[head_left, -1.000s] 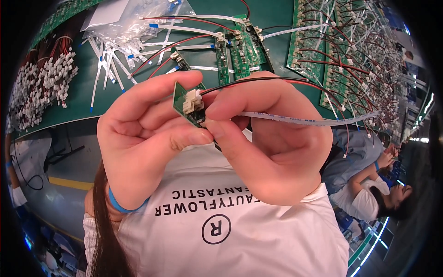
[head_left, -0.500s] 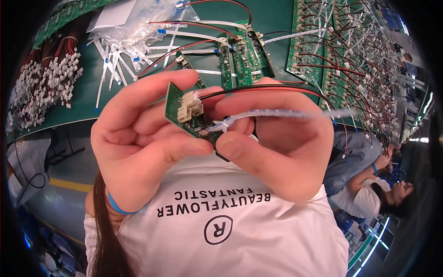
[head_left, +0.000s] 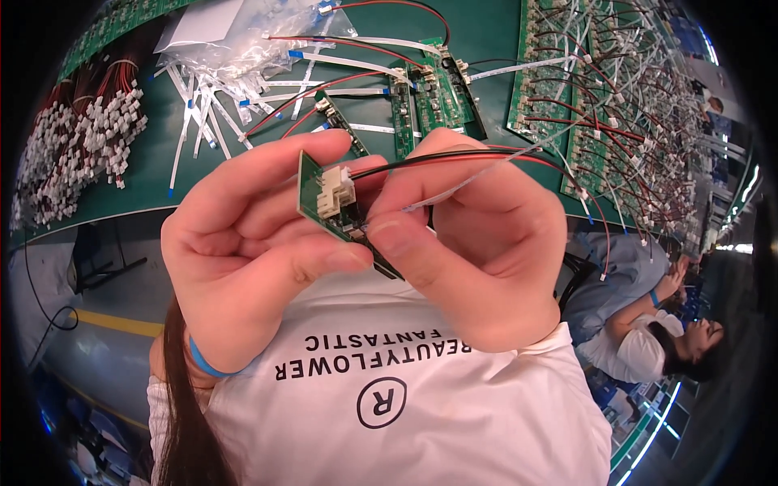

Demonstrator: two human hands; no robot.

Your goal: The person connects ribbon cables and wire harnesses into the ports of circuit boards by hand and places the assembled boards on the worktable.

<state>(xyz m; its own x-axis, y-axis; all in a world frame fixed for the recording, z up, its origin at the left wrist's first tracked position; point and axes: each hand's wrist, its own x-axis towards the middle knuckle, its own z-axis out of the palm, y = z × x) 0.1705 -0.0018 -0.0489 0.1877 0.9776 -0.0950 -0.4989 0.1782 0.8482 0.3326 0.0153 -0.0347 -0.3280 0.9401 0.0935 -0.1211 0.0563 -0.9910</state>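
Note:
Between the thumb and fingers of my left hand (head_left: 251, 235) a green circuit board (head_left: 309, 183) is held tilted. A cream connector (head_left: 335, 193) sits on its face, with a red and black cable (head_left: 454, 154) running out of it to the right. My right hand (head_left: 486, 243) is pinched against the board's right part. Its thumb and forefinger close on a thin white ribbon cable (head_left: 466, 182), seen almost edge-on, whose near end lies at the board. My fingertips hide the exact spot where cable and board meet.
Several circuit boards (head_left: 425, 97) with cables lie on the green table (head_left: 174, 182) beyond my hands. White ribbon cables (head_left: 203, 113) and a clear plastic bag (head_left: 243, 40) are at the back left, beside bundled connector wires (head_left: 89, 138). Wired board panels (head_left: 559, 97) fill the right. Another person (head_left: 648, 340) sits at right.
My right hand has shifted slightly left along the board, its fingers pinched closer. The ribbon cable has turned from showing its flat face to nearly edge-on, its far end raised.

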